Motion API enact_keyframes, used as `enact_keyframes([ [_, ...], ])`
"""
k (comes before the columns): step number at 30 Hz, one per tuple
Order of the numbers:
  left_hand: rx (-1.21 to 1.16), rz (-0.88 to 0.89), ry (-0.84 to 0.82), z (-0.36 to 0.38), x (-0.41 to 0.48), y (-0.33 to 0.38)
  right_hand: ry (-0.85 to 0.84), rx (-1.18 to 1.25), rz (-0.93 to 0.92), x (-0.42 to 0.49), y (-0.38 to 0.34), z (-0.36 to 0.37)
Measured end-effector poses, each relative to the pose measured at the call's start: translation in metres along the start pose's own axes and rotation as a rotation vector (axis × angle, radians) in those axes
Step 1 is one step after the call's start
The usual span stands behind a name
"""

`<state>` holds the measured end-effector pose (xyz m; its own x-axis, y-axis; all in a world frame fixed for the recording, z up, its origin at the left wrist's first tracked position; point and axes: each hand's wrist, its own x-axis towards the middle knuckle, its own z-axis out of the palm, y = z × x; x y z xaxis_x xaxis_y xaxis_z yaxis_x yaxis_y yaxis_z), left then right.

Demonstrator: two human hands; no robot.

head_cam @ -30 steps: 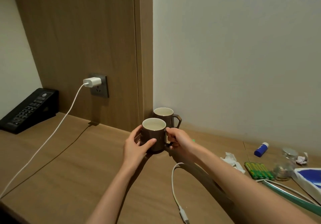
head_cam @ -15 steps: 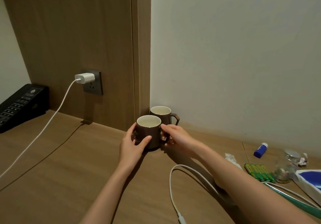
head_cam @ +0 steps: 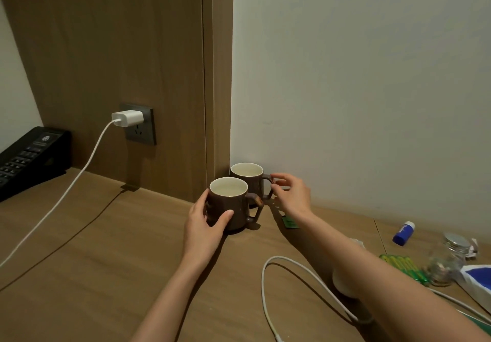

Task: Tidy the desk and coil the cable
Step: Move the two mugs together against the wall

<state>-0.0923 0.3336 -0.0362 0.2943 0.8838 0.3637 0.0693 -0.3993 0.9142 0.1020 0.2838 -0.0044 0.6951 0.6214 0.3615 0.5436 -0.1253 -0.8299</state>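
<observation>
The person is lining up two brown mugs at the back edge of the desk (head_cam: 106, 235), in the corner where the wooden panel meets the pale wall. The left hand (head_cam: 204, 224) is wrapping the body of the front mug (head_cam: 231, 206), thumb on the near side and fingers round the far side, and is gripping it as it stands upright on the desk. The right hand (head_cam: 291, 195) is reaching to the handle of the back mug (head_cam: 248, 179); its fingertips are pinching or just touching that handle, and whether they are truly closing on it cannot be told. The two mugs are standing just beside each other, handles pointing right.

The white cable (head_cam: 289, 283) is lying loose near the front edge of the desk, looping under the right forearm, not yet coiled. A second stretch of white cord (head_cam: 71, 185) is running from the charger (head_cam: 128, 118) in the wall socket down toward the left edge. Toward the right edge a blue glue stick (head_cam: 403, 232), green batteries (head_cam: 401, 264) and a small glass jar (head_cam: 446, 262) are waiting to be tidied.

The mugs look ceramic, so probably fairly heavy, hard, smooth and breakable; body or handle is the sound hold. The cable seems light and limp, likely best taken near its plug end and wound in loops.
</observation>
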Motion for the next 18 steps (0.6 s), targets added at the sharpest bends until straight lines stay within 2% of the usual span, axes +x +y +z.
enact_keyframes([
  [10,-0.044,-0.027,0.011,0.001,-0.001,0.000,0.031,-0.009,0.015,0.006,0.001,0.002],
  [14,-0.050,-0.038,0.006,-0.001,-0.001,-0.002,0.039,-0.041,-0.094,-0.010,-0.011,-0.005],
  [18,-0.050,-0.040,0.010,-0.002,-0.001,-0.001,-0.147,0.044,-0.222,-0.047,-0.031,-0.017],
])
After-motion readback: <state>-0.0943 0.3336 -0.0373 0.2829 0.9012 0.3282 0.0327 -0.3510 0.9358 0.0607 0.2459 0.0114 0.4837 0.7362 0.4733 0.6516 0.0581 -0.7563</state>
